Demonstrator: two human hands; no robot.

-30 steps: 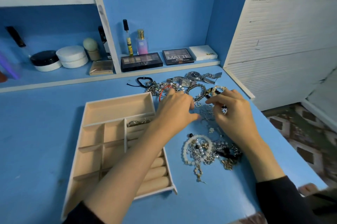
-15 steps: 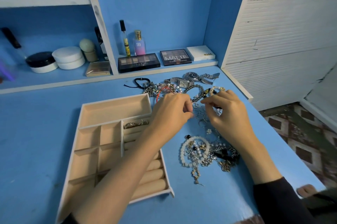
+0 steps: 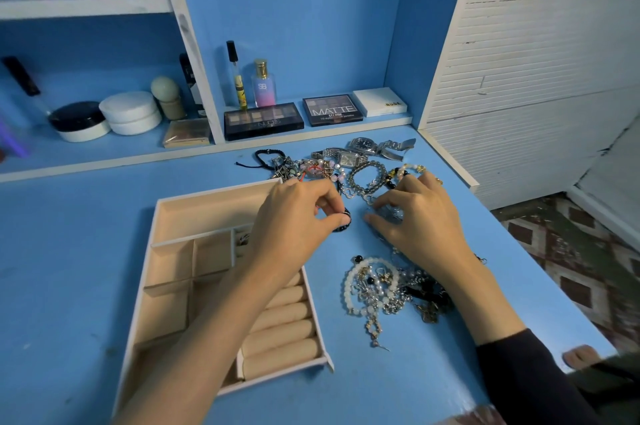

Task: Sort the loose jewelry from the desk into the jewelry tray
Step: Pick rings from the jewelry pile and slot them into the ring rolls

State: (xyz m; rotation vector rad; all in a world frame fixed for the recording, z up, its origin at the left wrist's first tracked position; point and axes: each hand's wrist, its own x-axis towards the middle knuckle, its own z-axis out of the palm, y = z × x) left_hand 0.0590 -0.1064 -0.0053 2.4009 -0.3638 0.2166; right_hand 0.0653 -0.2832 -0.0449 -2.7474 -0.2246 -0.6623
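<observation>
Left hand pinches a small dark ring thumb-to-forefinger just right of the jewelry tray, right hand curled over the loose jewelry on the desk (can't tell if it grips anything).

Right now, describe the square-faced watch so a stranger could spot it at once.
On the blue desk, find the jewelry heap in front of the MATTE palette. The watch lies at its back edge, just left of a round dark-dialled watch. It alone has a square pale dial.
</observation>
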